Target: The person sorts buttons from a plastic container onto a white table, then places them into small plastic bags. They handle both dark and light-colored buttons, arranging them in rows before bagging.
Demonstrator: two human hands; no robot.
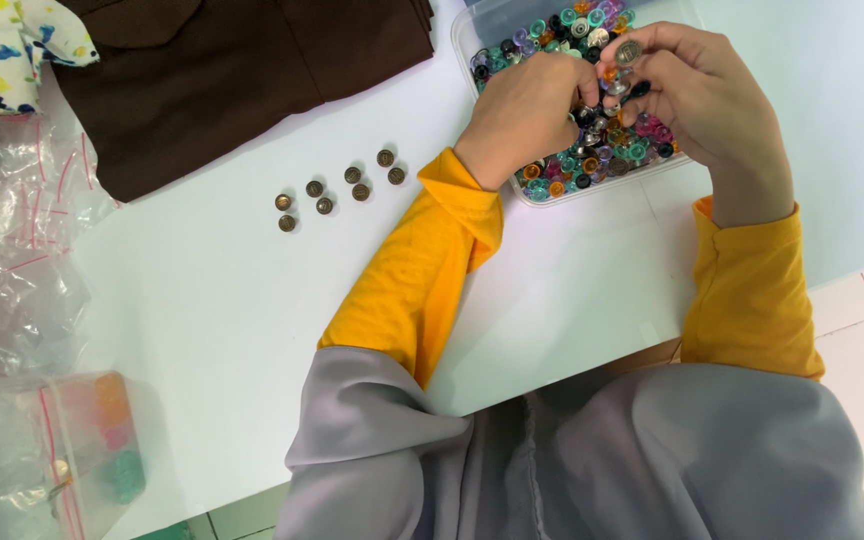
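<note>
While both hands hover, right hand (697,85) pinching metal button (629,52), left hand's (522,110) fingertips hidden, button tray (592,185) cropped

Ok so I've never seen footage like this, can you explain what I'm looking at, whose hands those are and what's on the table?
This is one picture from a camera worn on a person's head, looking down at their own two bare hands, in yellow sleeves. No machine is involved. Both hands are over a clear plastic box full of colourful buttons. The right hand pinches a round metal button; the left hand reaches into the box. On the white table lie eight bronze buttons, a folded brown garment and clear plastic bags.
</note>
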